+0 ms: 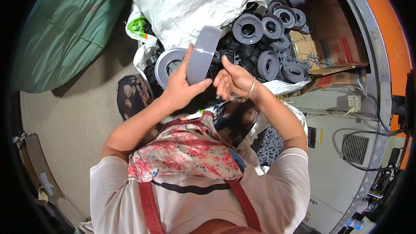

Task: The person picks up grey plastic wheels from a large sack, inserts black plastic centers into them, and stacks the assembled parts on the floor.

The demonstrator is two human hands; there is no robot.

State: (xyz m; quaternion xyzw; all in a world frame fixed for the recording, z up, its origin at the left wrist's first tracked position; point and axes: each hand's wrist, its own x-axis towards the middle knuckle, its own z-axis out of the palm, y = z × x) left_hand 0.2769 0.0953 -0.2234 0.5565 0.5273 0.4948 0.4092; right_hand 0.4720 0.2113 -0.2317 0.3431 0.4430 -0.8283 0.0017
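Note:
My left hand [180, 86] grips a smooth grey plastic ring [203, 54], held on edge and tilted, with the thumb at its lower rim and fingers along its side. Just right of it, my right hand [234, 80] is in the air with thumb raised and fingers loosely curled; I see nothing in it. Beyond the left hand lies another grey ring [161, 70], pale inside. A heap of flanged grey wheel-like parts [248, 29] and dark parts [249, 60] fills the space ahead and to the right.
A white woven sack [190, 4] lies across the far side. A large green sack [69, 26] stands at left. Cardboard [336, 39] lines the right, beside a machine cabinet [333, 147] with cables. A bag of small grey pieces [269, 147] is by my right elbow.

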